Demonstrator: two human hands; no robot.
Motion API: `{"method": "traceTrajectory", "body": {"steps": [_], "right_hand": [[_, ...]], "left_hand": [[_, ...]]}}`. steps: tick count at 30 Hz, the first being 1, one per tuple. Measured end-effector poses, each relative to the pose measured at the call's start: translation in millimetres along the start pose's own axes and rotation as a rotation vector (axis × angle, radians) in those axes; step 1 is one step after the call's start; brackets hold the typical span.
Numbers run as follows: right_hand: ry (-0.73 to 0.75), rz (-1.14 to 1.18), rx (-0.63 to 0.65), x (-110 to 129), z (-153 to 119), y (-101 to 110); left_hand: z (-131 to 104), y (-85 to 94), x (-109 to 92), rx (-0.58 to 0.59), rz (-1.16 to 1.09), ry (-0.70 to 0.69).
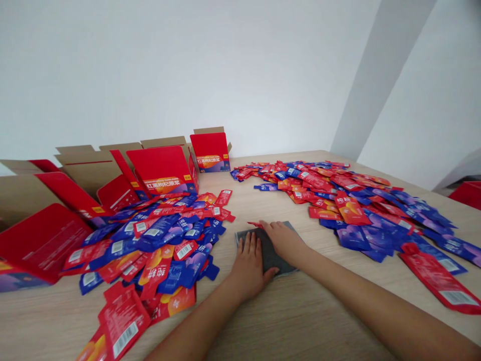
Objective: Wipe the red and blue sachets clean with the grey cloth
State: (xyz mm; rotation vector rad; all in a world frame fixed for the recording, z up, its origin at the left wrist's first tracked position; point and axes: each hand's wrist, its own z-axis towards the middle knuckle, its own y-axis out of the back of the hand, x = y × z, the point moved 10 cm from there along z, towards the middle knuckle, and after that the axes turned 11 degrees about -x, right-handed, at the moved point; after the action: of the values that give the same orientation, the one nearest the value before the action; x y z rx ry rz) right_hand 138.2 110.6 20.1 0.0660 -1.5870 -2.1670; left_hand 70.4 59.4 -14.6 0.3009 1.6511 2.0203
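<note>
A dark grey cloth point(273, 254) lies on the table in front of me. My left hand point(248, 271) rests flat on its left part, fingers stretched out and the thumb apart. On the upper part of the cloth, my right hand point(284, 243) has its fingers closed at a red pouch point(256, 224). Only a narrow red end of that pouch shows; the rest is hidden by the hands and perhaps the cloth. To the left spreads a pile of red and blue pouches point(161, 228), and a larger heap of similar pouches point(338, 188) covers the right side.
Several open red cardboard boxes point(165, 170) stand along the left and back, flaps up. One more box point(210, 150) stands near the wall. A single red pouch point(438, 278) lies at the right, and part of a red object point(466, 194) shows beyond the table edge.
</note>
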Motion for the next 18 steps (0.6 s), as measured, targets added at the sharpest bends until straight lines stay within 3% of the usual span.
{"method": "traceTrajectory", "body": {"steps": [2, 5, 8, 10, 12, 15, 18], "right_hand": [[-0.119, 0.239, -0.083, -19, 0, 9], [-0.258, 0.517, -0.078, -44, -11, 5], [-0.188, 0.335, -0.111, -44, -29, 4], [-0.059, 0.173, -0.132, -28, -38, 1], [0.045, 0.093, -0.076, -10, -41, -13], [0.114, 0.038, -0.018, 4, -31, -32], [0.123, 0.022, -0.035, 1, -4, -39]], "left_hand": [[0, -0.5, 0, 0.004, -0.002, 0.004], [0, -0.5, 0, 0.006, -0.006, 0.005], [0, -1.4, 0, 0.011, -0.01, 0.005], [-1, -2.6, 0, 0.015, -0.008, 0.001], [-1, -3.7, 0, 0.013, -0.007, -0.005], [-1, -5.6, -1, 0.021, -0.015, -0.016], [-1, -6.9, -1, 0.035, -0.011, -0.012]]}}
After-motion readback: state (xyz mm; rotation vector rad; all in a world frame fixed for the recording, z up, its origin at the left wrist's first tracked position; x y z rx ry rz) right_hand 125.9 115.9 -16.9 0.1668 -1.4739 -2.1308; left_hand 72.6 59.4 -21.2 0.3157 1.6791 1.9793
